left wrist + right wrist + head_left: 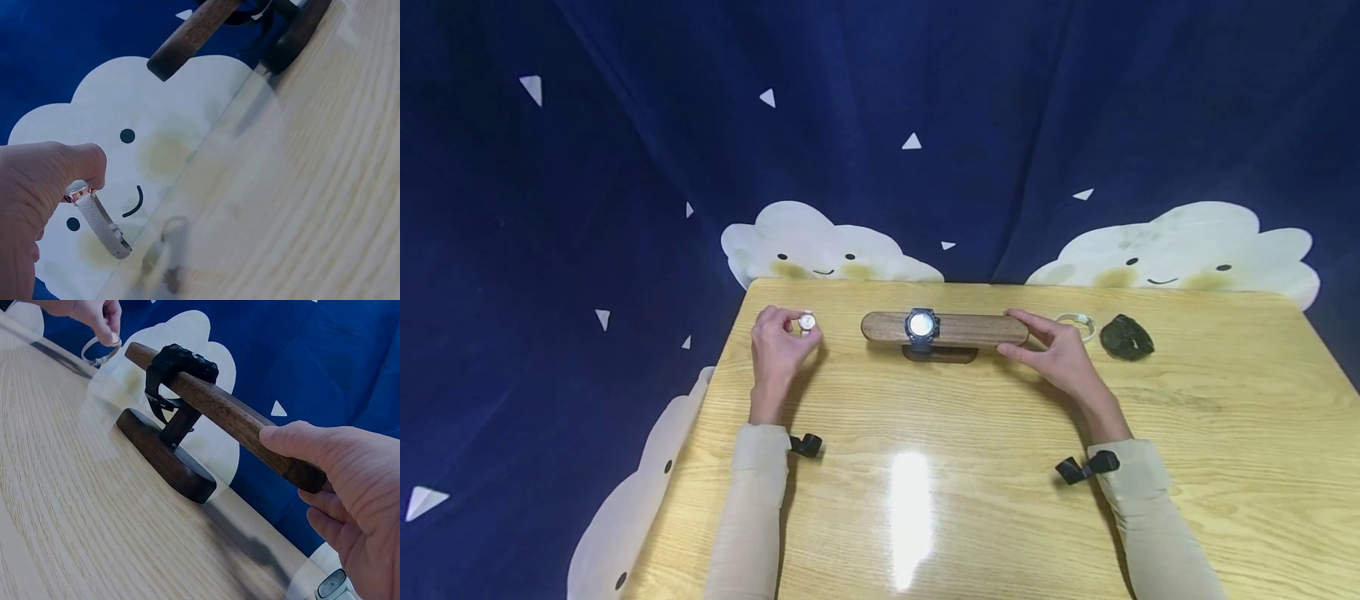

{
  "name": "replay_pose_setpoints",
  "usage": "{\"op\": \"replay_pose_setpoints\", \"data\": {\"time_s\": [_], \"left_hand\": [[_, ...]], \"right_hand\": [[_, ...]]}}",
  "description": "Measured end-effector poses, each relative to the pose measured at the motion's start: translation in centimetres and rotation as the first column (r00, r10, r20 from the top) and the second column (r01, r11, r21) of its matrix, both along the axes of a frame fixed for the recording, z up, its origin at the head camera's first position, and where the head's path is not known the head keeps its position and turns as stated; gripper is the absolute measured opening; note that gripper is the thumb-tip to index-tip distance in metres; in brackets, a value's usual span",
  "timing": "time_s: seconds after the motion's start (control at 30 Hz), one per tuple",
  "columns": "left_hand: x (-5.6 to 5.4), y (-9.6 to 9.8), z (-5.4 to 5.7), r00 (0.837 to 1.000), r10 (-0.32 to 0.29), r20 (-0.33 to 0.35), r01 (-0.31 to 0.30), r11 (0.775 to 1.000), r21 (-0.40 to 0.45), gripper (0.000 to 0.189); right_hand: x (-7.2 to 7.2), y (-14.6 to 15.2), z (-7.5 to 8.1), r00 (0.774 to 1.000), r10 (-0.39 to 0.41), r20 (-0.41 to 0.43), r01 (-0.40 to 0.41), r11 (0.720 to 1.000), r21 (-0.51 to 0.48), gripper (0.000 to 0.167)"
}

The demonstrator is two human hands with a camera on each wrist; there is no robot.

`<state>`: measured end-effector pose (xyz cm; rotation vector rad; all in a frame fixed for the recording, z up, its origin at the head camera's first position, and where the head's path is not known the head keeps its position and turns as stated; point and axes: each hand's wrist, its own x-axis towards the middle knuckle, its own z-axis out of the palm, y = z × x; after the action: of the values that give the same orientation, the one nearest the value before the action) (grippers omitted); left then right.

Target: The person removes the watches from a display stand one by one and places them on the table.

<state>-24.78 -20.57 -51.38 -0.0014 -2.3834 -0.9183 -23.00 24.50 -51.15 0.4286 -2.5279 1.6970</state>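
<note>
My left hand pinches a small wristwatch with a round pale face, to the left of a wooden watch stand. In the left wrist view the watch's white strap hangs down from the thumb and fingers. On the stand's horizontal bar sits a black watch, its strap looped round the bar left of the middle. My right hand grips the bar's right end, thumb on the near side. The stand's dark base rests on the table.
Right of the right hand lie a white watch and a black watch. The light wooden table reaches back to a dark blue curtain with clouds and triangles. Small black cameras are strapped to both wrists.
</note>
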Motion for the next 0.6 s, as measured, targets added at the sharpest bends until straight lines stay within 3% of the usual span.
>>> {"op": "replay_pose_setpoints", "data": {"time_s": [0.2, 0.43, 0.6], "left_hand": [[-0.1, 0.7, -0.5, 0.996, -0.005, 0.088, 0.014, 0.995, -0.096, 0.023], [0.0, 1.6, -1.0, 0.982, -0.036, 0.186, 0.05, 0.996, -0.07, 0.027], [-0.1, 1.9, -1.3, 0.979, -0.051, 0.198, 0.066, 0.995, -0.07, 0.025]], "right_hand": [[1.0, -0.8, 2.0, 1.0, 0.015, 0.0, -0.015, 1.0, 0.0, 0.057], [1.2, -0.9, 2.5, 1.0, 0.023, -0.012, -0.023, 1.0, 0.003, 0.057], [1.2, -1.0, 2.7, 1.0, 0.024, -0.016, -0.024, 1.0, -0.001, 0.056]]}}
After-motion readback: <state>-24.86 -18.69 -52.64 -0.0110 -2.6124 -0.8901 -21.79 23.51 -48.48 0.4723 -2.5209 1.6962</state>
